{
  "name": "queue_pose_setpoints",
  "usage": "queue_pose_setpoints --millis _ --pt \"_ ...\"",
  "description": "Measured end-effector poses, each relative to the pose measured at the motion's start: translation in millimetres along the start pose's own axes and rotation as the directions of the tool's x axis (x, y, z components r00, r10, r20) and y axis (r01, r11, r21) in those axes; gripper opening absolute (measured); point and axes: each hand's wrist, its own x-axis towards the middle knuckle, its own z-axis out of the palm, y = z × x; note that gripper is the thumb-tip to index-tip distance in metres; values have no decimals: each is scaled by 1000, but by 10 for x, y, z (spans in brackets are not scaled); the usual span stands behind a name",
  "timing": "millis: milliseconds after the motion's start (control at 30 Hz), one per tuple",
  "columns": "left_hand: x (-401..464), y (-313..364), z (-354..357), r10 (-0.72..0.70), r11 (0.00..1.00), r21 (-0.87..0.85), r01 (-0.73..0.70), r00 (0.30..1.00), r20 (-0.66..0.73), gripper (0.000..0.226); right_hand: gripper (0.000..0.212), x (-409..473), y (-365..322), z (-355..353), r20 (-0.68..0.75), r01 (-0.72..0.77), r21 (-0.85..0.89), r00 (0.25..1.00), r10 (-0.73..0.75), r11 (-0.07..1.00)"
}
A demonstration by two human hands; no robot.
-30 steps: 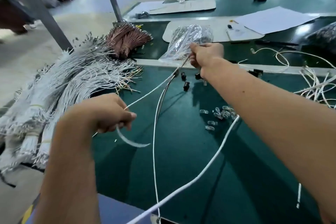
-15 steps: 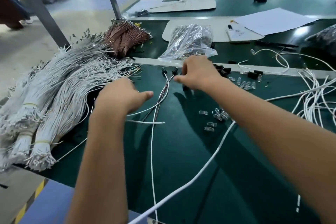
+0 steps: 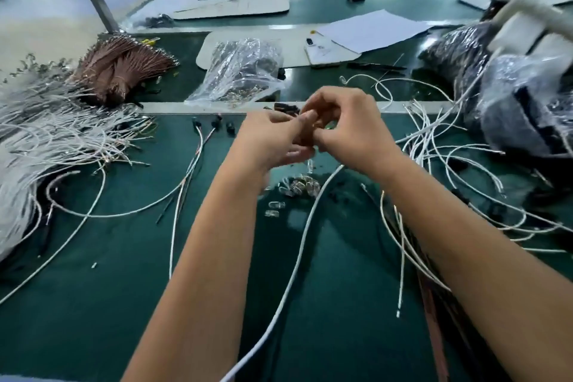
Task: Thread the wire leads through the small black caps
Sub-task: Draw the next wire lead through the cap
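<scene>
Green matte workbench point(image 3: 93, 304), near half open; left hand point(image 3: 273, 139) and right hand point(image 3: 347, 130) meet fingertip-to-fingertip, pinched contents indiscernible.

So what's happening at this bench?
A person is assembling wire leads at a green table. The left hand and right hand meet above it, fingers pinched together on something too small and blurred to identify. Capped leads lie left of the hands; white wire bundles sit further left.

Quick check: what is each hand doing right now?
Left hand: fingers pinched together, contents hidden.
Right hand: fingers curled closed, contents hidden.
</scene>
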Motion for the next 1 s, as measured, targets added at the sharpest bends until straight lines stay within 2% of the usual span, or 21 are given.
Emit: queue_pose_setpoints --millis 100,167,233,333,400,500,567,633,767,900,933,1000 --pt "26 -101 380 -21 988 -153 34 996 82 11 25 -199 210 -364 46 10 -35 999 -9 999" --pt "22 -185 562 -24 982 -183 40 996 86 12 25 -280 360 -581 76 -69 -42 994 72 997" --pt "19 -255 675 36 988 -149 -31 999 27 13 17 -332 516 -738 70 -166 -220 980 185 961" --pt "14 -294 713 212 974 -70 -216 975 -59 9 40 -423 652 -717 15 -279 -578 936 352 767" --pt "-6 -313 710 322 946 -37 -323 946 -49 9 50 -474 639 -589 -46 -311 -655 926 374 689" --pt "-29 -389 717 424 904 66 -422 906 -19 12 38 -473 626 -520 -91 -360 -632 914 396 686" --pt "-26 -432 714 440 893 115 -434 897 -31 3 26 -459 623 -561 -101 -408 -607 891 443 682" --pt "-3 -447 712 434 897 117 -425 899 -57 4 20 -475 612 -596 -124 -428 -585 887 445 689" --pt "43 -460 717 444 894 90 -440 895 -42 13 32 -522 551 -555 -166 -456 -417 889 427 786" --pt "49 -470 728 414 909 41 -414 910 -3 20 35 -537 561 -541 -220 -538 -162 837 502 827" --pt "50 -466 728 411 911 24 -411 912 -1 21 33 -538 578 -557 -264 -537 -126 829 493 834" --pt "46 -455 729 418 908 -13 -418 908 0 19 32 -546 616 -604 -332 -486 -193 850 409 853"
